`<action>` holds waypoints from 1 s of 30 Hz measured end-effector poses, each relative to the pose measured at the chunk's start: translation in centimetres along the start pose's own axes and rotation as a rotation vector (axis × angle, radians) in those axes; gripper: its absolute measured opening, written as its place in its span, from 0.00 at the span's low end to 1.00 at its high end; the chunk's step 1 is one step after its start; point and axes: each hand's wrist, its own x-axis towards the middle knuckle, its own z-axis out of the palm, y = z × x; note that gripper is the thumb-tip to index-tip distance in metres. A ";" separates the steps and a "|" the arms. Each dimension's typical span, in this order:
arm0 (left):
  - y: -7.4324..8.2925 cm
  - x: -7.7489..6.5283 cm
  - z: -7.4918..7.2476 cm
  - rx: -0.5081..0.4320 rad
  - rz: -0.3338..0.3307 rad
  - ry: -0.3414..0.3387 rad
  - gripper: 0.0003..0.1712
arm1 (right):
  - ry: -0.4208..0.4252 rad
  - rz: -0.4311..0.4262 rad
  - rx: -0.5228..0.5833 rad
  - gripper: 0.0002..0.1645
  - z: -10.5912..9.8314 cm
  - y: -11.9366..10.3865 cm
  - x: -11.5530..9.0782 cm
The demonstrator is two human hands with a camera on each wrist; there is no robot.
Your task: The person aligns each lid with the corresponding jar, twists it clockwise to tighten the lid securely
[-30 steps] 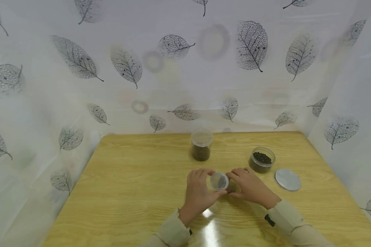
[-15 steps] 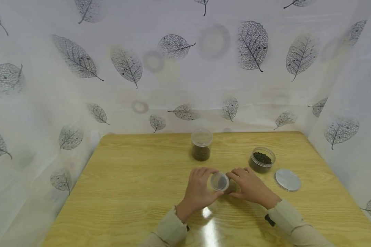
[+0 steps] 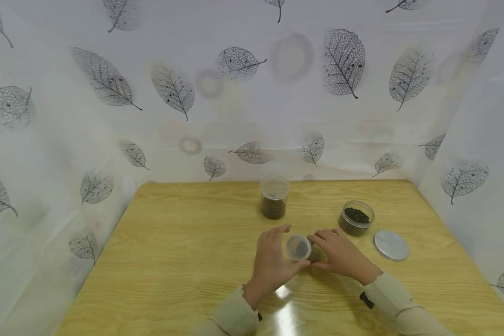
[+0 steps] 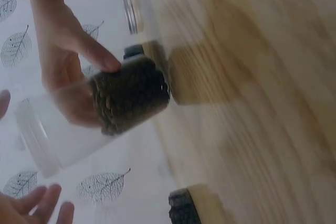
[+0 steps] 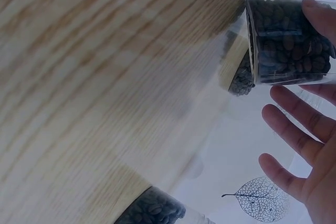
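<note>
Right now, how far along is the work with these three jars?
Apparently done: the right-hand jar stands open, with a silver lid on the table beside it. In hand: the right hand holds a clear jar, while the left hand curves around its top. Probably left: finishing at that top (whether it is capped is unclear), then perhaps the rear jar, which neither hand touches.

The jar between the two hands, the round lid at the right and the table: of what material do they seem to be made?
Jar: clear, smooth plastic or glass; dark beans show through its wall.
Round lid: probably metal, going by its silvery top.
Table: wood or laminate; grain lines show, and bright reflections suggest gloss.
</note>
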 end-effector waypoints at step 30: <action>0.2 0.1 0.4 0.048 0.023 0.018 0.33 | -0.007 0.008 0.006 0.42 -0.1 -0.1 -0.1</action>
